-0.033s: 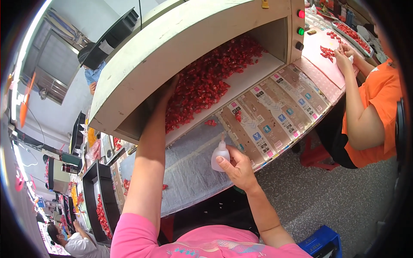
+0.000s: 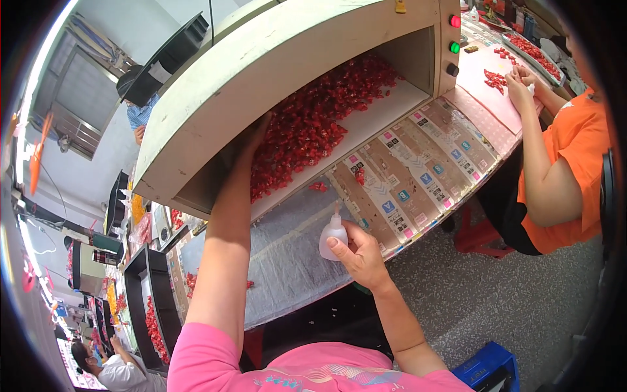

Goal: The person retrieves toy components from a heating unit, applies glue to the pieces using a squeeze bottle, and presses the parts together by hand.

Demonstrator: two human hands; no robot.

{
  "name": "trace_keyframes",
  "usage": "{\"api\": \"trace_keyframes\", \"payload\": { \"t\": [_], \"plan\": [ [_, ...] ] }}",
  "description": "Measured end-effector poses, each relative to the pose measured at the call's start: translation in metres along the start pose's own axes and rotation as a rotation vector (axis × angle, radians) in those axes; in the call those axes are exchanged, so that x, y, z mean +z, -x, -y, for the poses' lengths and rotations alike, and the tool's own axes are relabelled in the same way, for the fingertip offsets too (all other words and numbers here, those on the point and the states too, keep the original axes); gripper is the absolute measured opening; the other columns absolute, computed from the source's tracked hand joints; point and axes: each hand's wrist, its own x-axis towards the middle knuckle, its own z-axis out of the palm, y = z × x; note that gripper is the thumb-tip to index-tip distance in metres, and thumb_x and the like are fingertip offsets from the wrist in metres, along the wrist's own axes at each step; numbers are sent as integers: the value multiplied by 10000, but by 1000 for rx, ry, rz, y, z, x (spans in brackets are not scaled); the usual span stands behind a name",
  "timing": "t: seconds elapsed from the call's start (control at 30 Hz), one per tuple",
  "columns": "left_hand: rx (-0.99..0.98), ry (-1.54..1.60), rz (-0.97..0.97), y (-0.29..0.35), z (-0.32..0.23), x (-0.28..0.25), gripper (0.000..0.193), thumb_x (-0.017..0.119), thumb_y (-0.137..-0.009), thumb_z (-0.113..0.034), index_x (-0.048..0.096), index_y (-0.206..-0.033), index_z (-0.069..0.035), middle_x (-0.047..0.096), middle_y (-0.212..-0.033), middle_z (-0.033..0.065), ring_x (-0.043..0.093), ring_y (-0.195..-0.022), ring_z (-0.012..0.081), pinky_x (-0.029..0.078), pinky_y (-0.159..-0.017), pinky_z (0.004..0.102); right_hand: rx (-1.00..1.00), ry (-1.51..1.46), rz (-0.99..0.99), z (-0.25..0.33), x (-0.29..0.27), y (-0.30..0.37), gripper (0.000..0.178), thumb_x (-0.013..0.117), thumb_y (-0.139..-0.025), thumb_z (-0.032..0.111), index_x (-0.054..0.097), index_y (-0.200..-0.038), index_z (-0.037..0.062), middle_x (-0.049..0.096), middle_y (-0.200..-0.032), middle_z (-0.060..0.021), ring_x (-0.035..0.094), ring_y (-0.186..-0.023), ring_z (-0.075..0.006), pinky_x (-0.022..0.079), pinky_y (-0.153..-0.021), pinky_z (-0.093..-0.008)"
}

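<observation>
My left hand (image 2: 253, 134) reaches into the open front of a pale green box-shaped cabinet (image 2: 261, 72). It rests in a heap of small red pieces (image 2: 313, 117) on the white shelf, and the fingers are partly hidden. My right hand (image 2: 360, 258) is closed around a small white squeeze bottle (image 2: 332, 238) with an upright nozzle. It holds the bottle just above the grey cloth (image 2: 287, 255) at the table's front edge. One loose red piece (image 2: 319, 187) lies beside the shelf edge.
Flattened printed cartons (image 2: 418, 176) cover the table to the right. A person in an orange shirt (image 2: 568, 163) handles red pieces (image 2: 495, 78) on a pink mat. A blue crate (image 2: 490, 369) and a red stool (image 2: 477, 235) stand on the floor. Black trays (image 2: 147, 307) of red pieces sit at left.
</observation>
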Motion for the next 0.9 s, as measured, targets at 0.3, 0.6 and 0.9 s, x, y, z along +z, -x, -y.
{"api": "trace_keyframes", "payload": {
  "t": [0.3,0.6,0.9],
  "plan": [
    [-111,96,78,-5,9,15,826,645,-776,-544,380,-1366,-30,409,-1391,200,386,-1288,344,324,-1049,393,-22,21,-14,-2,2,2,409,641,-885,275,552,-1135,-37,623,-934,-61,581,-831,-108,489,-737,-265],
    [-11,368,96,33,-41,-6,741,598,-822,-516,396,-1363,-51,404,-1386,216,402,-1270,368,326,-1047,415,-22,49,-18,1,3,2,428,639,-889,273,535,-1151,-49,619,-936,-68,575,-846,-106,483,-745,-263],
    [-85,27,5,26,-37,3,754,682,-742,-432,418,-1342,-57,493,-1308,193,467,-1215,341,360,-1023,406,-46,132,-64,5,9,4,446,654,-870,293,551,-1138,-48,639,-941,-94,605,-846,-138,497,-748,-286]
  ]
}}
